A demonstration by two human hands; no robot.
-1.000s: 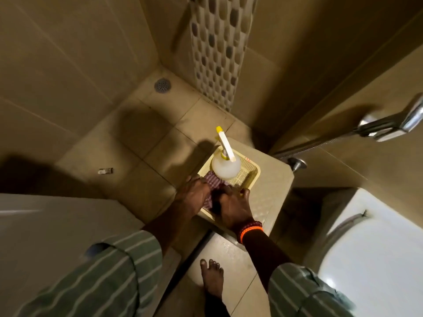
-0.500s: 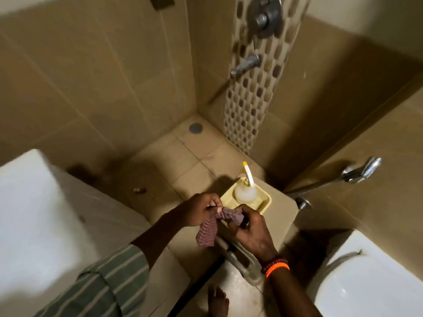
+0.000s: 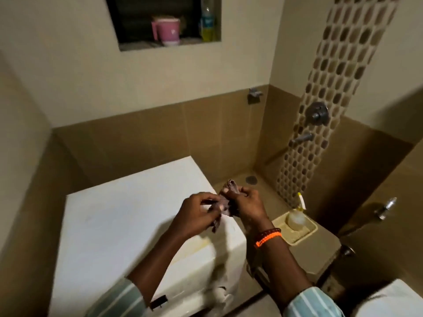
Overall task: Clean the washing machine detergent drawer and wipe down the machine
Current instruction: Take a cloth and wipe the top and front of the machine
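Both hands hold a small dark checked cloth bunched between the fingers, just above the right edge of the white washing machine. My left hand pinches its left side and my right hand, with orange and dark wristbands, grips its right side. A small dark opening shows on the machine's front near my left sleeve. A grey object is mostly hidden under my right forearm; I cannot tell what it is.
A round spray bottle with a yellow nozzle stands in a yellow tray on a beige stool to the right. A white fixture fills the bottom right. Wall taps and a floor drain lie behind; a niche holds a pink mug.
The hands lifted the cloth out of the yellow tray and carried it up and left over the washing machine. The view tilted up from the floor to the wall.
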